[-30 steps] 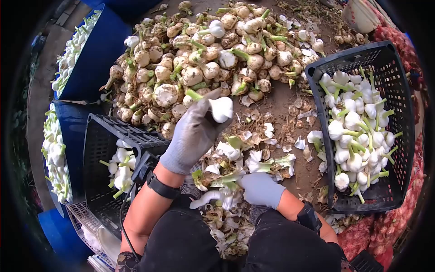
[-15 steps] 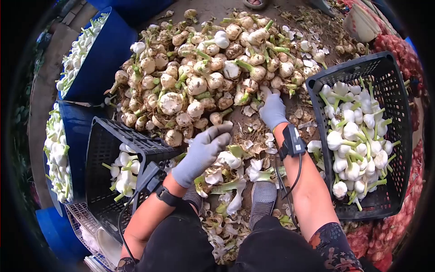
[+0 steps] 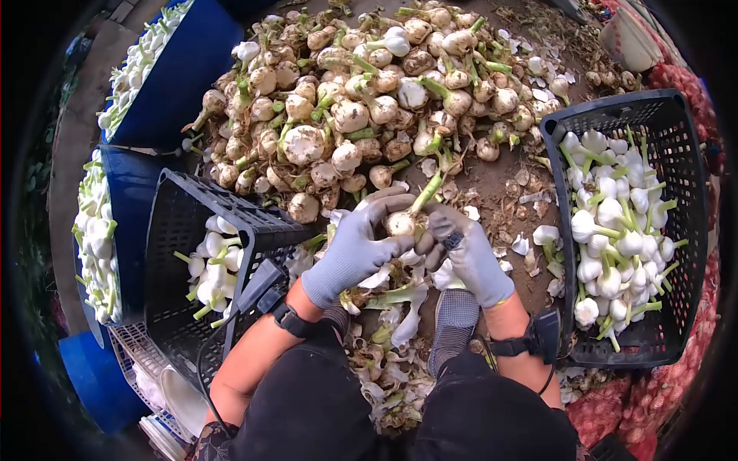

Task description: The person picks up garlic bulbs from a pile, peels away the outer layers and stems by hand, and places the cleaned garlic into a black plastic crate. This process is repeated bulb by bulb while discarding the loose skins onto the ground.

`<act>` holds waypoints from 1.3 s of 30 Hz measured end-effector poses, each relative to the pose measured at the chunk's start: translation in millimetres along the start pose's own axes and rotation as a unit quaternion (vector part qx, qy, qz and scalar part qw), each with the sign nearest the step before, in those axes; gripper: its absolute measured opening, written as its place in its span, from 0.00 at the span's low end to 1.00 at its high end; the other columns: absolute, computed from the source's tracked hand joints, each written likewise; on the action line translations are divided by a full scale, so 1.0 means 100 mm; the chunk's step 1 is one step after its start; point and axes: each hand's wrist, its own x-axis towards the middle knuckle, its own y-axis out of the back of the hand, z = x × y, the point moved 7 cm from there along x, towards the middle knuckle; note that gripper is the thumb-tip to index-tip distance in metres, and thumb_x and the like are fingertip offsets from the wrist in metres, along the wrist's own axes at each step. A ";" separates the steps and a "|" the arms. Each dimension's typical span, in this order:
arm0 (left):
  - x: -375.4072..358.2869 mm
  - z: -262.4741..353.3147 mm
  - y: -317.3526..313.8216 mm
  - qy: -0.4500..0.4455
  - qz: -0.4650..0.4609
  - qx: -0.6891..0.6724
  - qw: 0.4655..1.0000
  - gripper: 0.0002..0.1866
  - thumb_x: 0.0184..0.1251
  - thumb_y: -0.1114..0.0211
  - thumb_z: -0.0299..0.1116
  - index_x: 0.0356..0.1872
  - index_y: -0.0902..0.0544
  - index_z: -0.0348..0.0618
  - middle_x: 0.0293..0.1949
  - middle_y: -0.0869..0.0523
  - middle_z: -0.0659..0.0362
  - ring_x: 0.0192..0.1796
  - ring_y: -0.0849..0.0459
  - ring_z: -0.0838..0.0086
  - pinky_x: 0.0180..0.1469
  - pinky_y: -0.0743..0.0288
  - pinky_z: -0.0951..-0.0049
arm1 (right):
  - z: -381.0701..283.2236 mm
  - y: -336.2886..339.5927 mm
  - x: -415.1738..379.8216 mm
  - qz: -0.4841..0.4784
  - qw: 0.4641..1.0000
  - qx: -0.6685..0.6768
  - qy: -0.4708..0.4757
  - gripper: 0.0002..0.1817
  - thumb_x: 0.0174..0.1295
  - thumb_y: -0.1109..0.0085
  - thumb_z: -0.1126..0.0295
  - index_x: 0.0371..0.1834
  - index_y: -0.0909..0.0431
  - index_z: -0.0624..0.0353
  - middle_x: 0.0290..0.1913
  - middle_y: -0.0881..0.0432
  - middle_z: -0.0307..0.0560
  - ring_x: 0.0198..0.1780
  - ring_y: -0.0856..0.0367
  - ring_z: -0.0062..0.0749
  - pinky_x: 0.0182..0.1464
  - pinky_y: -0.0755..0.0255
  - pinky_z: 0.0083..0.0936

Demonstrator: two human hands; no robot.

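Observation:
In grey gloves, my left hand [image 3: 355, 250] and my right hand [image 3: 467, 257] meet in front of my knees. Between them is one garlic bulb [image 3: 400, 223], its green stem pointing up and to the right. The left fingers wrap round the bulb, and the right fingers press at its right side by the stem base. Just beyond lies a big heap of soil-stained garlic [image 3: 350, 115]. Loose peeled skins [image 3: 392, 369] cover the ground under my hands and around my shoes.
Black crates with clean white garlic stand at right [image 3: 557, 230] and left [image 3: 254, 223]. Blue tubs [image 3: 181, 69] heaped with garlic are at far left. A blue container [image 3: 100, 384] sits lower left, and red net sacks [image 3: 653, 407] lie at right.
My right hand has come back from the heap's edge towards me and now meets my left hand at a bulb. The left hand has closed round that bulb. The view has shifted slightly.

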 end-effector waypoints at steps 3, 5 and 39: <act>-0.04 0.15 -0.06 -0.093 -0.031 0.131 0.986 0.27 0.55 0.26 0.26 0.59 0.22 0.38 0.61 0.23 0.57 0.60 0.22 0.73 0.64 0.29 0.70 | -0.02 -0.10 0.05 -0.020 0.996 -0.086 -0.018 0.14 0.70 0.56 0.78 0.54 0.23 0.65 0.33 0.19 0.42 0.26 0.21 0.19 0.26 0.27 0.14; -0.01 -0.01 0.00 0.016 -0.019 -0.006 1.000 0.27 0.54 0.25 0.27 0.57 0.21 0.38 0.60 0.22 0.56 0.61 0.23 0.70 0.66 0.32 0.68 | -0.01 -0.08 0.09 0.025 0.992 -0.095 -0.073 0.13 0.73 0.51 0.70 0.54 0.23 0.65 0.26 0.19 0.41 0.23 0.23 0.17 0.24 0.30 0.13; 0.00 0.18 0.14 -0.070 -0.002 0.259 0.963 0.25 0.69 0.34 0.48 0.50 0.19 0.31 0.44 0.15 0.59 0.43 0.19 0.79 0.47 0.24 0.80 | 0.23 -0.16 0.01 0.013 0.998 -0.068 0.009 0.12 0.62 0.47 0.79 0.48 0.22 0.65 0.37 0.15 0.45 0.38 0.16 0.32 0.42 0.22 0.28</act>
